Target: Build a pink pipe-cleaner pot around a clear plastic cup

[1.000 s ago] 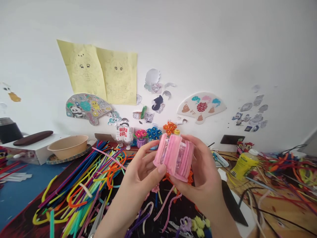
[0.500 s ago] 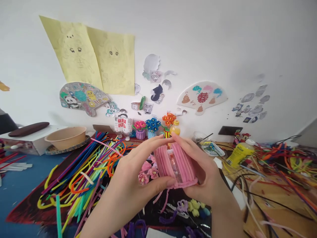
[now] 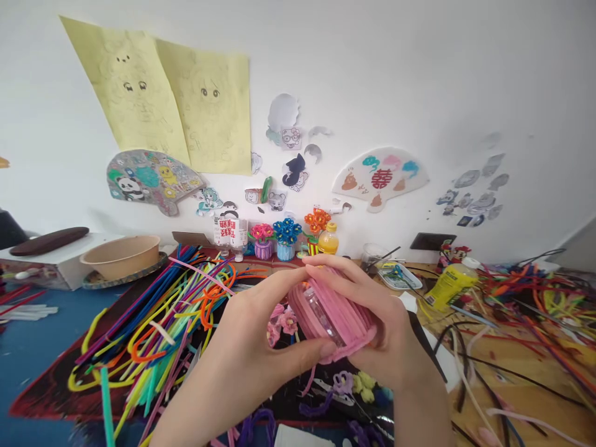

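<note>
Between my two hands is a clear plastic cup wrapped in rows of pink pipe cleaners, tilted, with a strip of bare plastic showing. My left hand closes on its left side, thumb at the lower rim and fingertips at the upper end. My right hand curls over the top and right side, its palm against the pink rows. Pink pipe-cleaner flowers show just behind my left hand. Under the cup lie a lilac flower and yellow pieces.
Many coloured pipe cleaners are heaped at left. A beige bowl stands behind them. Small potted pipe-cleaner flowers line the wall beside an orange-juice bottle. At right are a yellow bottle and loose stems.
The cup has tilted further between my hands, and its bare plastic strip now slants and looks narrower. My right fingers have shifted left over its top.
</note>
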Action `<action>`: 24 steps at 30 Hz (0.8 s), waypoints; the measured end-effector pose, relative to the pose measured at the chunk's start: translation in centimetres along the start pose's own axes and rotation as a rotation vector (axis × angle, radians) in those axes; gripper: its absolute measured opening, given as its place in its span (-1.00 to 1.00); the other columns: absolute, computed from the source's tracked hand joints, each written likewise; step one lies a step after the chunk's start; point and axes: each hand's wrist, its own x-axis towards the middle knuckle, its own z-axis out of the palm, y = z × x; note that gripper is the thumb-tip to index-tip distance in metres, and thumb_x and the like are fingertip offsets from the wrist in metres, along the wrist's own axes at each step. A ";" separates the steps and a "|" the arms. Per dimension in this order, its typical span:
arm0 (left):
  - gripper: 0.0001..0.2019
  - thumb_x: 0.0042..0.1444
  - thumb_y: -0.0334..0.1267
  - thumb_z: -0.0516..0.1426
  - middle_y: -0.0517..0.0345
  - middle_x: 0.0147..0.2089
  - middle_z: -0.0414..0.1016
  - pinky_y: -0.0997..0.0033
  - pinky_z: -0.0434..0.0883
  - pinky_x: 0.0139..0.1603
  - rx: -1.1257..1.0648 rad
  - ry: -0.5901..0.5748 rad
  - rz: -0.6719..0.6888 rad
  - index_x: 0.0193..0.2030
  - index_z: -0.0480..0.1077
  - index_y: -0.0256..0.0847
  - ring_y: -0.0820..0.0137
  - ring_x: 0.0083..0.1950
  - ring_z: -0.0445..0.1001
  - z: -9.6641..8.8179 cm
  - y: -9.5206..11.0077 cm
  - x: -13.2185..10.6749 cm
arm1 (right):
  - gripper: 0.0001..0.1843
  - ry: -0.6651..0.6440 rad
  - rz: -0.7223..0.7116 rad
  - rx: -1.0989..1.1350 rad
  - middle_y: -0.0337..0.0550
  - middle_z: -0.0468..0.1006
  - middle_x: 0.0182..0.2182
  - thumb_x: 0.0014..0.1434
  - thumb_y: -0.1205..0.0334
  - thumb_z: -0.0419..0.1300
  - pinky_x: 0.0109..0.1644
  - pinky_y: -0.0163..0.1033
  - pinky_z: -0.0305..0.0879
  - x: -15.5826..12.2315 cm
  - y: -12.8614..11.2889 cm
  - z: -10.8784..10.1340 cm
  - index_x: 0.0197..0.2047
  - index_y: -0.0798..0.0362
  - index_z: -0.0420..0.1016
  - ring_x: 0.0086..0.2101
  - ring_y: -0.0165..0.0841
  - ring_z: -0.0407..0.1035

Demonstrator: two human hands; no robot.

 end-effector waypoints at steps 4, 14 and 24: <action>-0.46 0.07 -0.30 0.35 0.51 0.06 0.56 0.53 0.42 -0.01 0.007 -0.006 -0.010 0.15 0.32 0.22 0.46 0.01 0.53 0.0 0.0 -0.1 | -0.29 0.009 0.005 0.022 -0.15 0.34 0.29 0.11 0.33 0.34 0.39 -0.12 0.15 0.2 0.2 0.2 0.32 -0.12 0.37 0.27 -0.13 0.24; -0.52 0.07 -0.30 0.33 0.41 -0.02 0.52 0.45 0.42 -0.13 0.060 -0.059 -0.022 0.09 0.31 0.15 0.40 -0.07 0.51 -0.2 0.1 -0.1 | -0.35 0.012 0.011 0.078 -0.13 0.37 0.26 0.12 0.16 0.37 0.36 -0.11 0.19 0.3 0.2 0.5 0.29 -0.12 0.41 0.25 -0.11 0.26; -0.63 0.22 -0.10 0.24 0.40 0.15 0.54 0.39 0.42 0.14 -0.149 0.084 -0.040 0.16 0.37 0.26 0.37 0.09 0.51 -0.4 -1.1 -0.1 | -0.19 0.109 -0.013 0.137 -0.20 0.38 0.22 0.00 0.55 0.30 0.33 -0.10 0.23 0.4 0.3 0.9 0.28 -0.22 0.38 0.25 -0.15 0.26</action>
